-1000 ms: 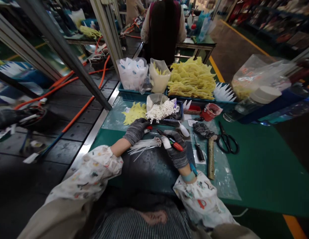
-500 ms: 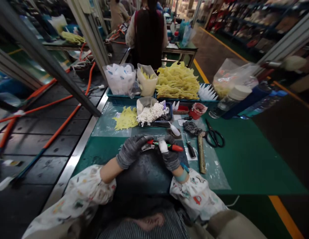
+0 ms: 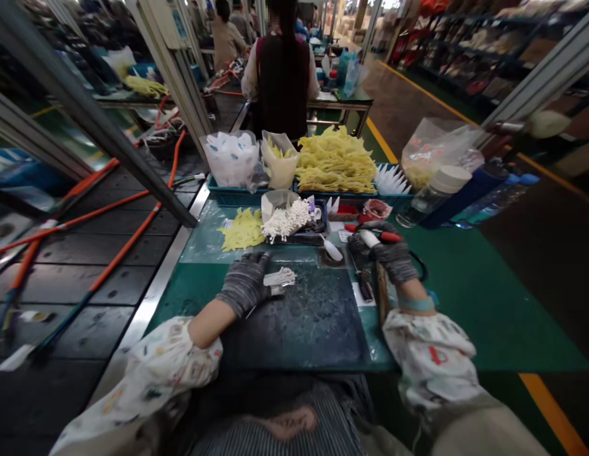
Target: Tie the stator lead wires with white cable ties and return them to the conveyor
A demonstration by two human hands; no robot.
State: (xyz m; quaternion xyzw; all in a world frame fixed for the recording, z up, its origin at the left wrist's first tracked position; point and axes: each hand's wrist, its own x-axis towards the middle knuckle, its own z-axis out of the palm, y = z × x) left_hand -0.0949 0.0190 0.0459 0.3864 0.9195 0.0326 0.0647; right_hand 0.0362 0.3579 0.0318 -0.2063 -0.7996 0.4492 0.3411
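Note:
My left hand [image 3: 244, 282], in a grey knitted glove, is closed on a small bundle of white-tipped sticks [image 3: 281, 277] above the dark mat [image 3: 318, 323]. My right hand [image 3: 387, 253], gloved too with white wrapping on a finger, is closed round a red and black marker [image 3: 389, 237]. It is over the tools at the right, beside the wooden handle [image 3: 382, 291] and a dark-handled tool [image 3: 365, 286], and partly hides the scissors [image 3: 420, 265]. A white dropper bottle [image 3: 332, 250] lies at the mat's far edge.
Behind the mat are a pile of white-tipped sticks [image 3: 287, 218], yellow pieces [image 3: 243, 229] and a large yellow stack [image 3: 336, 158]. A clear jar [image 3: 425, 202] and bottles stand at the right. A metal post [image 3: 133, 152] slants at the left; a person [image 3: 282, 76] is ahead.
My right hand has moved right with the marker, from near my left hand to the tools. The white-tipped bundle now shows in my left hand.

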